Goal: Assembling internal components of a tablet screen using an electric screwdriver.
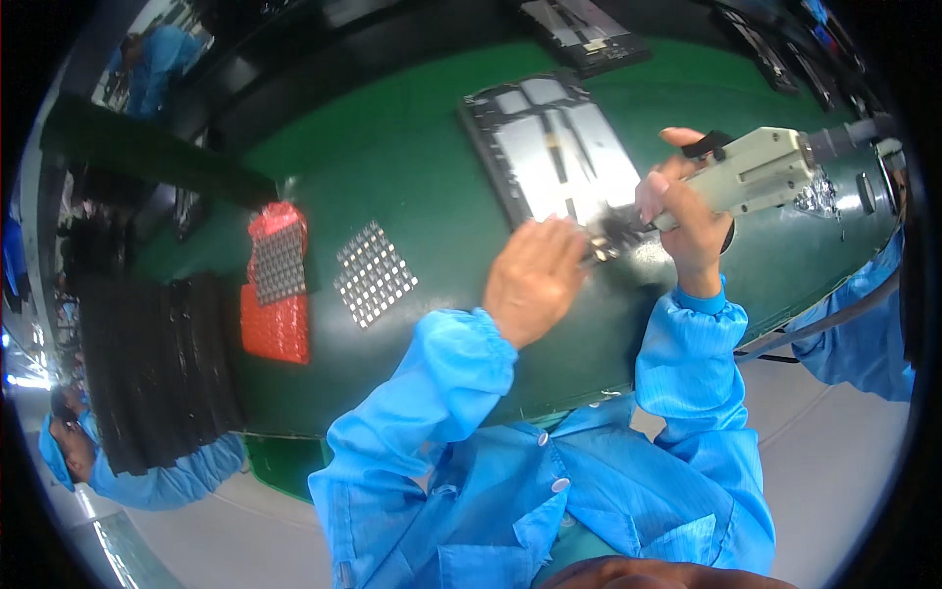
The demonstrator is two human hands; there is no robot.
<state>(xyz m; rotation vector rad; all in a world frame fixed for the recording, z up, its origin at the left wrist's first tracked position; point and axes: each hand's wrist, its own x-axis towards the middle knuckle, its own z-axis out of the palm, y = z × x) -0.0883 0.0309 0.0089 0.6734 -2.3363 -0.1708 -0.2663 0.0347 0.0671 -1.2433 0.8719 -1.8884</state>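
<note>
Two hands at work over a green table (pixel 412 182), well apart at the wrists, near each other at the fingers. Right hand (pixel 693 228) wrapped round a pale handheld tool (pixel 754 175), dark hose (pixel 852 137) running off its far end; the working end points left and is blurred. Left hand (pixel 536 279), fingers close together, reaches to the near edge of an open flat unit (pixel 535 137); can't tell whether it presses, pinches something small or only steadies.

Unit lies tilted across the table, ahead of the left hand, silvery panels facing up. Step in hand, my reading: tool work at the unit's near end. Next move would call for a steady left hand, fingertips clear of the tool's tip, and the tool lined up squarely.

To the left: a loose sheet of small pieces (pixel 375 275), and another gridded sheet (pixel 280 265) on red bubble wrap (pixel 275 332). Second unit (pixel 587 37) beyond.
</note>
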